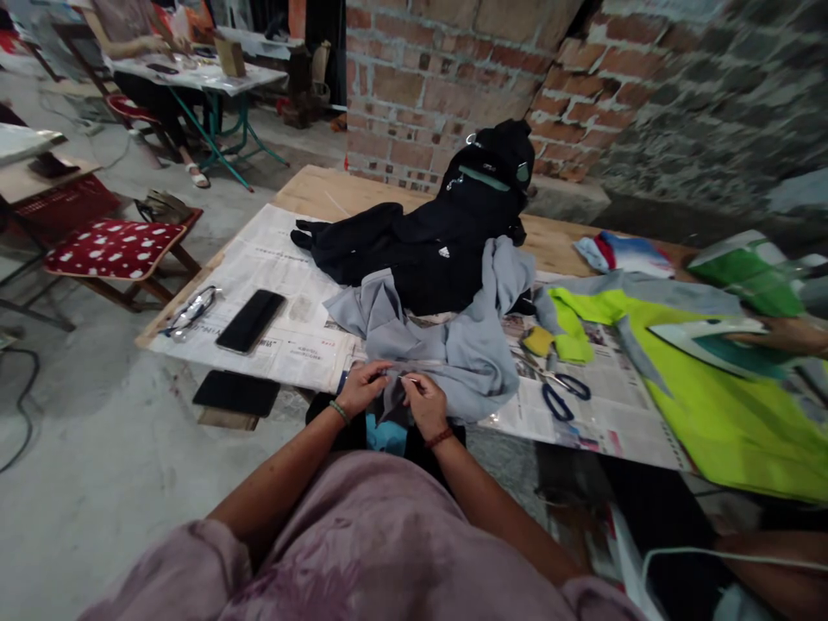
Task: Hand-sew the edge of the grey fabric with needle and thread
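Note:
A light grey garment (pixel 446 345) lies crumpled at the table's near edge, and part of it hangs over. My left hand (pixel 363 388) pinches the garment's edge between thumb and fingers. Close to its right, my right hand (pixel 425 407) is closed at the fingertips on a thin, pale, needle-like thing (pixel 407 379), held against the cloth. The thing is too small to be sure of. Beyond the grey garment lies a black garment (pixel 414 250) with a small white logo. Scissors (pixel 556 388) with dark blue handles rest right of my hands, beside a yellow piece (pixel 538 340).
Newspaper (pixel 310 319) covers the wooden table. A phone (pixel 251 321) and glasses (pixel 191 310) lie left; a dark flat object (pixel 236 392) sits lower. A black backpack (pixel 488 177) stands behind. At right, another person's hand (pixel 793 335) holds an iron (pixel 718 341) on a yellow-green garment (pixel 730 414).

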A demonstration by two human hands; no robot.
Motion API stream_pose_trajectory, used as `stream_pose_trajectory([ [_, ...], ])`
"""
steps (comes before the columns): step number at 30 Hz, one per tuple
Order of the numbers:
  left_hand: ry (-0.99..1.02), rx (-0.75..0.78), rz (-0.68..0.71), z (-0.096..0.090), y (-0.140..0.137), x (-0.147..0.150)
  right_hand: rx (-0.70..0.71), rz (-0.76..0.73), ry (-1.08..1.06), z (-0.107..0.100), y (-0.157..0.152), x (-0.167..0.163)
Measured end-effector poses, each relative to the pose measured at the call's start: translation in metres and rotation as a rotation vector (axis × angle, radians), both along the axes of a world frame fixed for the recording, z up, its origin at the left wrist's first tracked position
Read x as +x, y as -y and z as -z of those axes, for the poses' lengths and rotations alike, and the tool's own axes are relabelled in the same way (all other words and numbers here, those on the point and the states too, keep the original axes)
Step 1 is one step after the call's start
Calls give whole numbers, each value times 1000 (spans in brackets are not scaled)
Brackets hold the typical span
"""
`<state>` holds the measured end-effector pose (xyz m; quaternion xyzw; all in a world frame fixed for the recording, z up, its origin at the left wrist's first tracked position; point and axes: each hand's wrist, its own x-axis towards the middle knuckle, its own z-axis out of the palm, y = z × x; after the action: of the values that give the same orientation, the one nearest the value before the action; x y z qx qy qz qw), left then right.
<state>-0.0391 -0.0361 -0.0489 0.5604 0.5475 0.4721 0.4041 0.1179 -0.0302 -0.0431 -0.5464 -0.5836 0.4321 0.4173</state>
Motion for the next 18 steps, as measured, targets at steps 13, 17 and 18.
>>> stream_pose_trajectory([
  [13,48,-10,-55,1,-2,1,-75,55,-160,-10,-12,-14],
  [17,21,2,-55,2,-4,1,21,9,-76,-10,-11,-15],
  [18,16,5,-44,3,-4,2,38,-5,-68,-9,-11,-16],
])
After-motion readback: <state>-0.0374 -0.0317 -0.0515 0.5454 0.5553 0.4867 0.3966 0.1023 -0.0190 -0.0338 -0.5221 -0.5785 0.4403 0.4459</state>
